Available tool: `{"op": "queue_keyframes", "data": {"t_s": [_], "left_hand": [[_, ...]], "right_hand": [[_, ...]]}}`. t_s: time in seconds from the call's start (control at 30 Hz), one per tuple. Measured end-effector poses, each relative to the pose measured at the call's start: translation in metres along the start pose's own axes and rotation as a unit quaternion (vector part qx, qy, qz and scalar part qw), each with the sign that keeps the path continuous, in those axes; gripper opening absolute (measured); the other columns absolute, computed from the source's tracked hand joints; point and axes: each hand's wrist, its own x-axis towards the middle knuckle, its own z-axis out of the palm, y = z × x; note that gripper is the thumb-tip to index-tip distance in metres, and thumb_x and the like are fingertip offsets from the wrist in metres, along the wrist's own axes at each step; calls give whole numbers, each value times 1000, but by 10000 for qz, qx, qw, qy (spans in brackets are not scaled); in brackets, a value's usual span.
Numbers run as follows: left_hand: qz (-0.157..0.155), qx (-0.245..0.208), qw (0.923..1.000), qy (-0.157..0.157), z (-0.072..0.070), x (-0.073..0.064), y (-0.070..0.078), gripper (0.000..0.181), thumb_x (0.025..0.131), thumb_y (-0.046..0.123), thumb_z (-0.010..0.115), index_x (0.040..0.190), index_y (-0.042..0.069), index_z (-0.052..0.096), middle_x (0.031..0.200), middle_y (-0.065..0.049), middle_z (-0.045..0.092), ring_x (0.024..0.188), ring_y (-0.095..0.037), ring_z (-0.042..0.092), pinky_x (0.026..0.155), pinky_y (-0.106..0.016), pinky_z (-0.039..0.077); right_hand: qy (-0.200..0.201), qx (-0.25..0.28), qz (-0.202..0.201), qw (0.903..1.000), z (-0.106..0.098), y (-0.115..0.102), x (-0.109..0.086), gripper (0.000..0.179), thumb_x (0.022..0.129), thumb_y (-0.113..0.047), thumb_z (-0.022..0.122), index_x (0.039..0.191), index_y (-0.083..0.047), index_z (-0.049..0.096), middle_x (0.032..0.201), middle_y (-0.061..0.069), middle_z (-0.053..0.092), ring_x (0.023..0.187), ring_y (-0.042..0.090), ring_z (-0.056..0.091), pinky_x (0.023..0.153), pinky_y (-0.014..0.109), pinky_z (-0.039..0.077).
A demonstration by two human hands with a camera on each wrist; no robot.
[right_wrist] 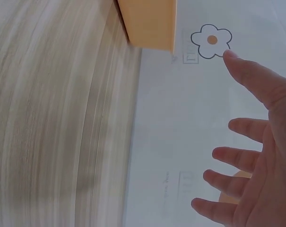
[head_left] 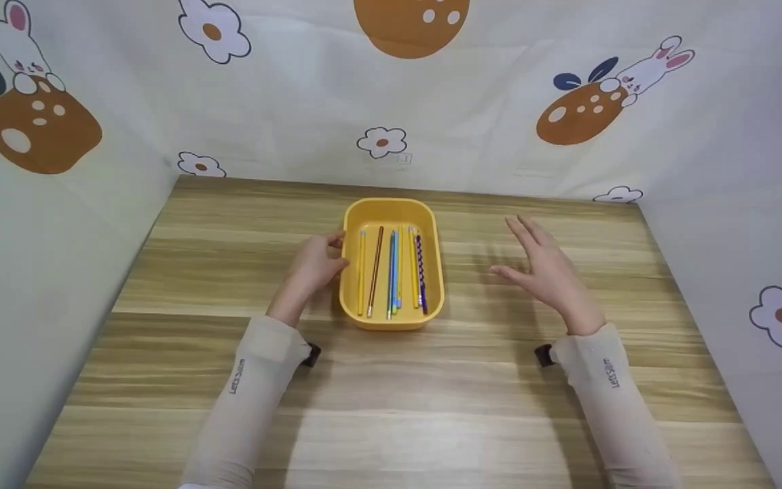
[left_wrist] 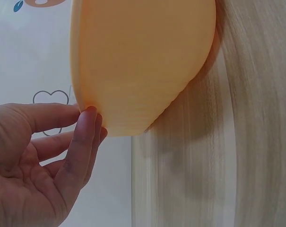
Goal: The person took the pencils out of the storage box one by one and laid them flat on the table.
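Observation:
A yellow plastic bin [head_left: 392, 324] sits on the table, with several pencils [head_left: 392, 272] lying lengthwise inside it, among them yellow, blue, brown and dark purple patterned ones. At the bin's left side my left hand [head_left: 318, 260] pinches the rim between thumb and fingertips. The left wrist view shows those fingers [left_wrist: 88, 123] against the bin's wall [left_wrist: 143, 61]. My right hand [head_left: 546, 272] hovers to the right of the bin, apart from it. Its fingers are spread and hold nothing, as the right wrist view also shows.
The wood-grain table [head_left: 391, 407] is bordered by pale cloth walls [head_left: 296, 102] at the back and on both sides, printed with rabbits, fruit and flowers. A small black device [head_left: 546, 355] is fixed at the right wrist, another [head_left: 311, 354] at the left.

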Motion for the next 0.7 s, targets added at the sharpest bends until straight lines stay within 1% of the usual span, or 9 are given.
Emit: {"op": "queue_keyframes", "data": {"t_s": [0.17,0.23,0.33,0.43,0.53,0.6,0.7], "left_hand": [[31,95,9999,38,0,1,-1,58,86,4,63,140,2,43,124,-15,58,110,-23,55,87,-31,50],[13,116,9999,33,0,1,-1,58,86,4,64,140,2,43,123,-15,58,110,-24,54,89,-33,49],[8,154,9999,36,0,1,-1,58,86,5,64,140,3,43,122,-15,59,104,-22,57,85,-31,50],[28,179,9998,29,0,1,0,58,86,4,63,140,2,43,117,-15,61,91,-19,59,73,-26,52],[43,260,9996,33,0,0,2,59,86,4,63,140,2,42,110,-15,63,76,-15,59,63,-22,51],[19,259,9997,20,0,-1,2,59,86,4,62,141,2,41,106,-14,63,70,-13,58,59,-21,51],[-47,218,9998,0,1,-1,3,59,86,3,62,141,3,41,102,-13,62,66,-11,56,57,-20,51]], "right_hand": [[46,15,-26,10000,0,-4,1,87,82,-57,62,151,-22,22,154,14,23,138,41,25,105,61,28],[49,48,-35,10000,1,-6,2,86,82,-55,64,151,-22,23,154,14,24,138,41,26,105,61,29],[44,116,-30,9999,1,-8,3,85,83,-52,65,150,-21,25,154,13,25,137,40,28,105,60,29],[6,169,-27,9999,2,-11,4,84,83,-51,65,150,-20,26,154,13,26,137,40,28,105,60,29],[-40,167,-27,9998,3,-14,6,84,82,-54,64,149,-19,27,154,13,26,137,40,28,105,60,29],[-75,167,-26,9998,4,-16,8,84,82,-54,64,149,-19,27,153,14,26,137,40,29,106,60,29],[-148,188,-14,9997,4,-19,9,84,83,-54,64,150,-21,26,154,13,26,137,39,28,106,60,28]]}}
